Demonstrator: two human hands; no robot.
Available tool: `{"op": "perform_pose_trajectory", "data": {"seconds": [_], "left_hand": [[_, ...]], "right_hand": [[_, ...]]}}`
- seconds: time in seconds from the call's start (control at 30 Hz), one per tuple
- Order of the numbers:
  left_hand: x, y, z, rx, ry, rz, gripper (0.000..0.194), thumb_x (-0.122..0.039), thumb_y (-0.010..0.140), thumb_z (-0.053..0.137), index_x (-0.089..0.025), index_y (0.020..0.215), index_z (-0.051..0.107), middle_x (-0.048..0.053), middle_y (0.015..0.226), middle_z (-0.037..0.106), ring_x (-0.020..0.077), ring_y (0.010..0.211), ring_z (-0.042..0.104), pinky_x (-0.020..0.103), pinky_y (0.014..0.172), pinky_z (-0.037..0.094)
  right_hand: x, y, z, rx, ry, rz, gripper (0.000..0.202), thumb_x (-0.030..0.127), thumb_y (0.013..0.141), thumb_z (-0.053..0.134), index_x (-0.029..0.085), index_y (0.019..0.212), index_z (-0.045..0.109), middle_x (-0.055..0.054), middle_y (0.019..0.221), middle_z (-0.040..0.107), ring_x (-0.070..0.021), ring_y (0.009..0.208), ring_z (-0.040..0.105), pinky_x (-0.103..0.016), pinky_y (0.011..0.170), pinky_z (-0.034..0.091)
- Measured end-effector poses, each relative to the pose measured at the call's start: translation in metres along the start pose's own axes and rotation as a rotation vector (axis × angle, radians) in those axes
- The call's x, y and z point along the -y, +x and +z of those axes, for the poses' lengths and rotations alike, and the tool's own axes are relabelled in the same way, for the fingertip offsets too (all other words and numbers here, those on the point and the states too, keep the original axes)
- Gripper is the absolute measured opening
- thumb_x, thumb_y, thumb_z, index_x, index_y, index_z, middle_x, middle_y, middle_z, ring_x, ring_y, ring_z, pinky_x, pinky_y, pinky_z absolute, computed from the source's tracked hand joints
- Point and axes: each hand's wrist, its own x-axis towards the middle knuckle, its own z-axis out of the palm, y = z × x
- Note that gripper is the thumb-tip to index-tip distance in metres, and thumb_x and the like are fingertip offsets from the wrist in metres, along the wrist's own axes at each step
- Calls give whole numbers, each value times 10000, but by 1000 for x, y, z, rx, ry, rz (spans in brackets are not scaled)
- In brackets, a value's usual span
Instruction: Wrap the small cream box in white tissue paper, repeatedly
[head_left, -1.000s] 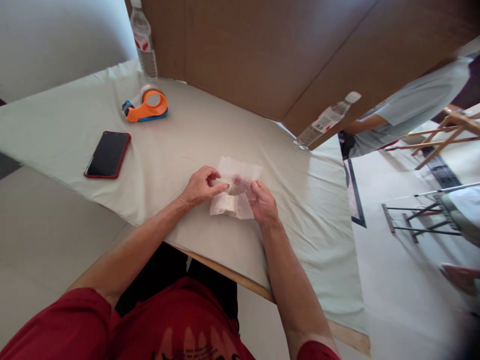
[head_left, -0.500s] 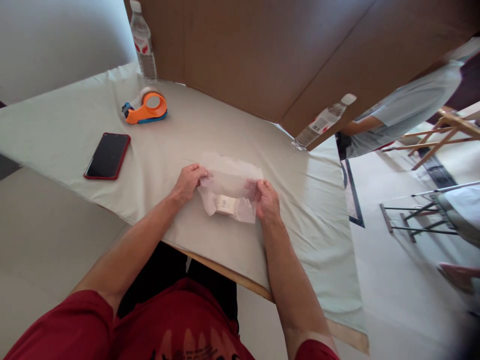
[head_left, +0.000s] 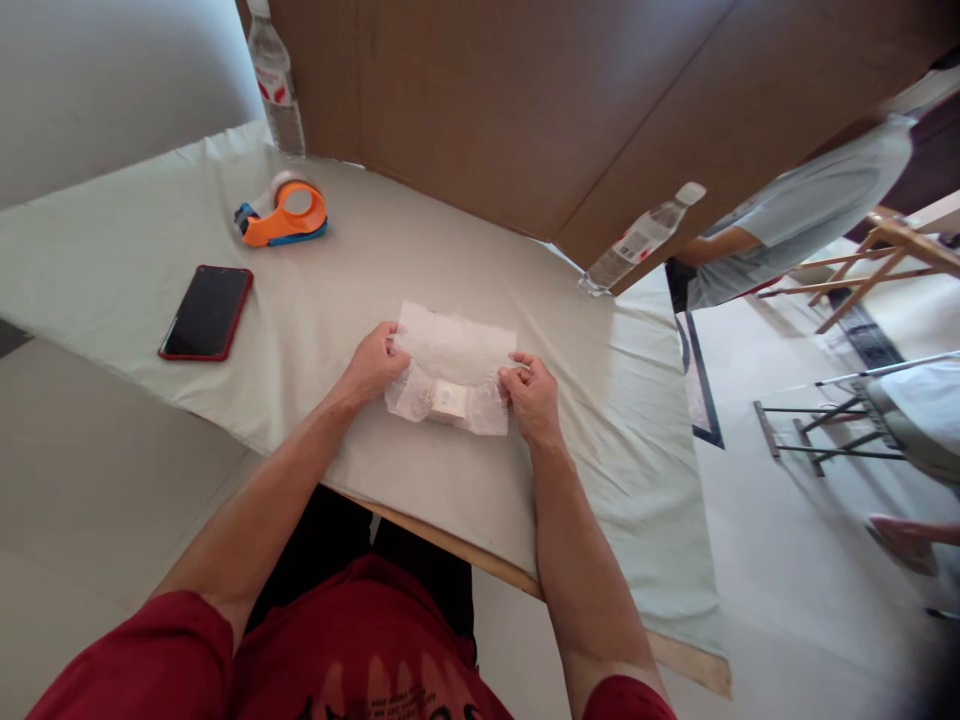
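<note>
A sheet of translucent bubble wrap [head_left: 456,341] lies on the cloth near the table's front edge. A small pale box [head_left: 449,398] rests on its near part, with wrap partly folded over both of its sides. My left hand [head_left: 375,362] pinches the left edge of the wrap between thumb and fingers. On the opposite side, my right hand [head_left: 533,393] pinches the right edge. Neither hand touches the box directly. The box's underside is hidden.
An orange and blue tape dispenser [head_left: 289,215] and a red-cased phone [head_left: 207,312] lie to the left. Two water bottles [head_left: 276,90] [head_left: 641,242] stand by a large cardboard panel [head_left: 480,110]. Beyond it, at the right, sits a person in a grey shirt [head_left: 814,220].
The wrap's far part has gone from raised and folded toward me to lying flatter and away from the box. Both hands keep hold of its edges.
</note>
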Motion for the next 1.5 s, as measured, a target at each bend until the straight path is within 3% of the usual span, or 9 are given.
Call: {"op": "perform_pose_trajectory", "data": {"seconds": [0.33, 0.57, 0.7, 0.9, 1.0, 1.1, 1.23, 1.37, 1.5], "left_hand": [[-5, 6, -2, -392, -56, 220, 385, -290, 763, 636, -176, 1131, 619, 30, 900, 637, 141, 787, 586, 260, 731, 479], [-26, -18, -16, -74, 193, 350, 357, -338, 769, 682, -186, 1091, 690, 71, 972, 733, 225, 955, 636, 353, 914, 466], [-34, -31, -28, 143, 310, 279, 617, -394, 772, 715, -183, 1341, 603, 64, 925, 745, 220, 854, 644, 318, 803, 475], [-24, -53, -48, 456, 303, 250, 414, -492, 959, 507, -200, 1165, 716, -5, 568, 638, 187, 623, 630, 269, 645, 435], [-19, -57, -41, 392, 526, 279, 250, -373, 888, 617, -217, 1036, 746, -16, 579, 620, 165, 558, 565, 268, 603, 394], [-22, -55, -26, 302, 642, 410, 271, -268, 842, 637, -214, 1092, 724, 54, 872, 707, 219, 800, 648, 313, 747, 467], [-25, -43, -4, 308, 564, 532, 606, -280, 770, 720, -206, 1354, 574, 150, 1335, 620, 327, 1266, 560, 430, 1046, 447], [-9, -30, 11, 411, 420, 436, 1033, -373, 670, 829, -156, 1547, 330, 237, 1521, 472, 403, 1414, 449, 507, 1141, 382], [8, -30, 17, 467, 491, 384, 1180, -489, 652, 835, -110, 1587, 221, 284, 1594, 361, 440, 1482, 356, 558, 1194, 308]], "right_hand": [[16, -10, 5, -292, -184, -316, 394, 413, 814, 627, 218, 1154, 588, -45, 961, 660, -157, 770, 608, -335, 759, 535], [37, -23, 11, 213, -225, -219, 500, 470, 749, 760, 212, 1164, 656, -85, 1063, 724, -219, 941, 660, -400, 863, 534], [46, -24, 4, 371, -122, -180, 408, 442, 806, 724, 204, 1134, 683, -8, 831, 689, -164, 770, 634, -344, 786, 516], [59, -40, -12, 944, -191, -4, 288, 468, 876, 654, 209, 973, 734, -9, 784, 715, -157, 728, 642, -296, 699, 504], [48, -44, -7, 830, -212, 30, 267, 461, 875, 627, 203, 870, 695, 8, 706, 661, -142, 643, 601, -284, 632, 492], [38, -40, 2, 545, -192, -9, 283, 454, 847, 639, 206, 982, 657, -22, 834, 680, -151, 650, 608, -298, 605, 505], [36, -32, 20, 406, -345, -249, 594, 411, 709, 787, 220, 1243, 612, -136, 1319, 630, -234, 944, 667, -400, 812, 557], [34, -30, 31, 429, -488, -342, 491, 344, 733, 744, 211, 1197, 650, -122, 1201, 707, -287, 1059, 648, -460, 939, 513], [29, -36, -1, 245, -469, -338, 418, 378, 780, 702, 214, 1162, 656, -99, 1136, 736, -250, 964, 664, -421, 873, 528]]}}
